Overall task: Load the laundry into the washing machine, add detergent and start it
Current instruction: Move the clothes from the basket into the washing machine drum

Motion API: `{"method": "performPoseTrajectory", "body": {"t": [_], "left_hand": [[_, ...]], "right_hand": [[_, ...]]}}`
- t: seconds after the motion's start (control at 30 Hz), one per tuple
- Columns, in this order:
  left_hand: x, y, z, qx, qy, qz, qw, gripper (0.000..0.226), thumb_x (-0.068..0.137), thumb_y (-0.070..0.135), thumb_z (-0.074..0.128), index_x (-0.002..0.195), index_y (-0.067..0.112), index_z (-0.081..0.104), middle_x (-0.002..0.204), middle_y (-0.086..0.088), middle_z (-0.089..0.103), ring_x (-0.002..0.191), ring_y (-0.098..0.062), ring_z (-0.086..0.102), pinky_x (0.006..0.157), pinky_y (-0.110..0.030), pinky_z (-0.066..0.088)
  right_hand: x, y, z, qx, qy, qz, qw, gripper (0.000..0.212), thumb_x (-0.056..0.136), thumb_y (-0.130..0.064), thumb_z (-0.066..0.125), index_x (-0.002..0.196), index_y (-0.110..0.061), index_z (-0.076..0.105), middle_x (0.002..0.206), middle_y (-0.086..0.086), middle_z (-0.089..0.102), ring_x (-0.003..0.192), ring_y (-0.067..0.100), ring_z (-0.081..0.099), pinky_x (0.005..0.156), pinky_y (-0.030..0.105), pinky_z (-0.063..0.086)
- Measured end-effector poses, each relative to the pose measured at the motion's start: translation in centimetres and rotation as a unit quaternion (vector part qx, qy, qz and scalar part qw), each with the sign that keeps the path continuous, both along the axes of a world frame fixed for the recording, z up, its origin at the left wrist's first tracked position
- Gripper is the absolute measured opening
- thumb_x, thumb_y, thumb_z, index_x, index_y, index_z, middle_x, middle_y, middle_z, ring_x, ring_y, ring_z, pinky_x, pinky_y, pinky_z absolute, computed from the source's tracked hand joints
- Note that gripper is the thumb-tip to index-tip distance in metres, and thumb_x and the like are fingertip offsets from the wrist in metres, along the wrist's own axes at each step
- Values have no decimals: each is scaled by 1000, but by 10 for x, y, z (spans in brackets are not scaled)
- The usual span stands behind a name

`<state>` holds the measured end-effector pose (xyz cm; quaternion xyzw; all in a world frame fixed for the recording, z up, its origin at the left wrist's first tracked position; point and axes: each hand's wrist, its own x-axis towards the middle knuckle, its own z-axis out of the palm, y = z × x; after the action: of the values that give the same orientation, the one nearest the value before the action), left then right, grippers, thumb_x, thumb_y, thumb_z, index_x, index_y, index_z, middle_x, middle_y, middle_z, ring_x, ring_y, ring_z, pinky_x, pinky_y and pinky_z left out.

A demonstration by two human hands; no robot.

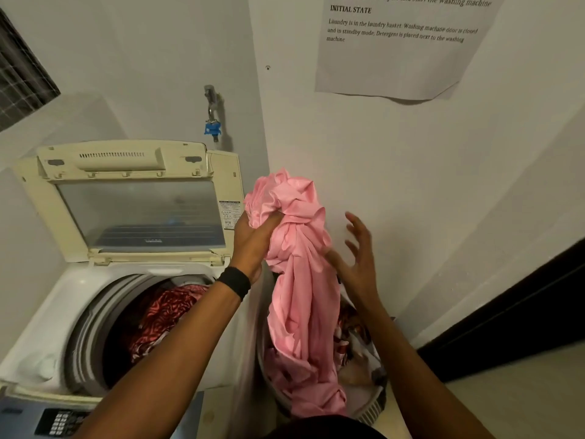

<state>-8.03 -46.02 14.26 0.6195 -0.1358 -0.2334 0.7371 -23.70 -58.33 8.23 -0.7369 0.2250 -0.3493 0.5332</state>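
Head view: a person lifts a pink garment [297, 299] out of a basket [371, 406] that stands on the floor just right of a top-loading washer [41, 315]. The left hand [253, 237], a dark wristband [235, 282] on its wrist, has its fingers clamped around a bunched fold near the garment's top. The rest of the cloth hangs down, its lower end in the basket among other clothes. The right hand [359, 259] is beside the hanging cloth with fingers spread apart and holding nothing; whether its thumb touches the fabric cannot be told. The washer's lid [139, 213] stands raised against the wall, and a red patterned cloth [164, 315] lies in the drum. A keypad [60, 421] sits at the washer's near edge. A tap [210, 103] with a blue fitting is mounted on the wall above the washer, and a printed sheet [395, 58] hangs to its right.
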Motion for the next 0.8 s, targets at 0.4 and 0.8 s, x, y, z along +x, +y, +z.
{"method": "performPoseTrajectory", "body": {"t": [0.4,0.8], "left_hand": [[29,10,-3,135,-172,72,973,58,77,32,88,125,21,58,115,6,71,105,-13,69,92,-35,57],[-5,16,-1,11,0,-197,980,66,79,41,70,140,27,50,140,-5,63,130,-26,60,107,-43,50]], "right_hand": [[0,-12,24,73,-14,-53,996,16,88,-14,72,103,-13,75,94,-9,78,89,0,69,78,29,56],[60,-7,71,127,-51,55,989,34,76,-14,81,104,-10,62,104,5,72,95,23,69,77,38,59]]}}
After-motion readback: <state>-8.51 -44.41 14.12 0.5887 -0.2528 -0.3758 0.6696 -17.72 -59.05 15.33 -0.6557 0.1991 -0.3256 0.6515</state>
